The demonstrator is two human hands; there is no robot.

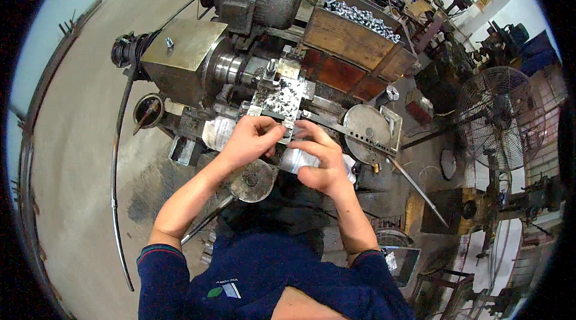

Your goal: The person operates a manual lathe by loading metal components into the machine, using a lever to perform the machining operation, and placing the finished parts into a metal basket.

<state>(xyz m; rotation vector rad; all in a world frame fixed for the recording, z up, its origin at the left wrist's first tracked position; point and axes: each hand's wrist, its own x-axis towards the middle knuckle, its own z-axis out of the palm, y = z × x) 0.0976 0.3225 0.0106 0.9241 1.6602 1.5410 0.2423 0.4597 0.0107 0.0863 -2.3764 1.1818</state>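
Note:
Both my hands are at the near end of a lathe's cross slide (279,99), which is strewn with metal chips. My left hand (251,139) is closed, thumb and forefinger pinched together over the slide's end. Whatever it may hold is too small to make out. Close on its right, my right hand (321,155) has its fingers apart and bent, the fingertips beside a small metal block (288,130) at the slide's end. No object shows in that hand. Beyond the slide sits the tool post (270,71), facing the round chuck (229,69) on the left.
A headstock (180,50) with a small metal part (169,42) on top stands left, a motor (258,3) behind it. At the back right is a wooden box (345,38) heaped with shiny metal parts. Round plates (252,181) and a fan (498,117) flank the workplace.

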